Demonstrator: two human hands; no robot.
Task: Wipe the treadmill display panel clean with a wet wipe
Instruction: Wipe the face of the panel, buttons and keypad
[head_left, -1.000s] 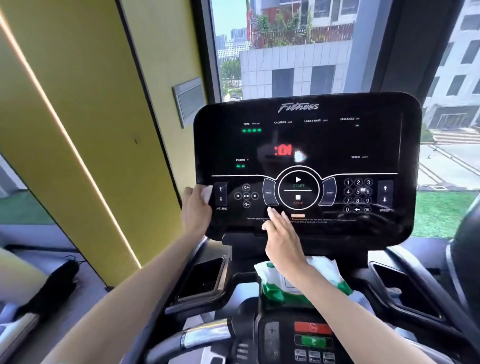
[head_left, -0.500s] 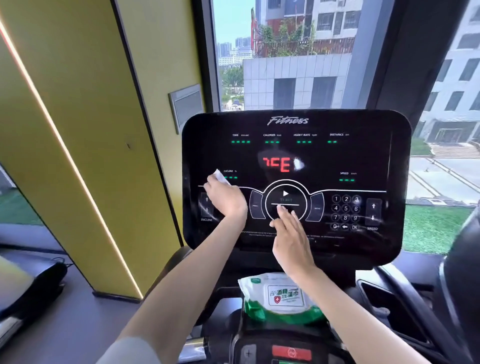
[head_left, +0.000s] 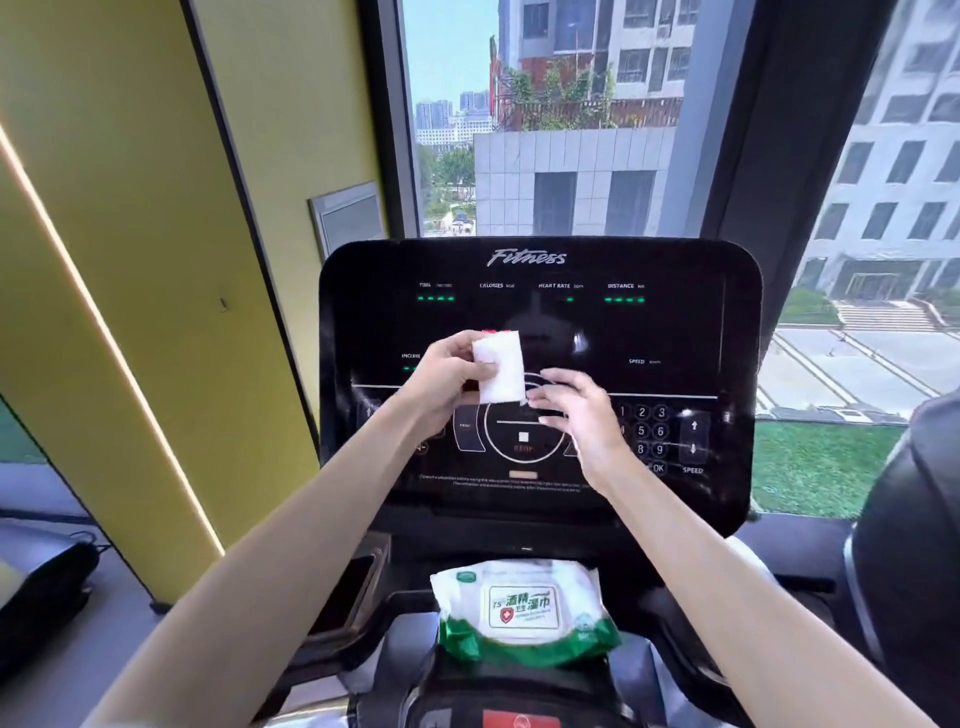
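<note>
The black treadmill display panel (head_left: 675, 332) fills the middle of the view, with green indicator lights, a round start/stop control and a number keypad. A folded white wet wipe (head_left: 500, 367) is pinched in my left hand (head_left: 445, 378) and held in front of the panel's centre. My right hand (head_left: 581, 415) is just right of the wipe, fingers spread, fingertips close to its lower right corner. I cannot tell whether the wipe touches the panel.
A green and white pack of wet wipes (head_left: 524, 608) lies on the console shelf below the panel. A yellow wall (head_left: 130, 260) stands at the left, a window (head_left: 571, 130) behind. Black side trays and handrails flank the console.
My left hand has moved from the panel's left side to its centre, and the wipe now hangs exposed. My right hand lifted off the start/stop control toward the wipe.
</note>
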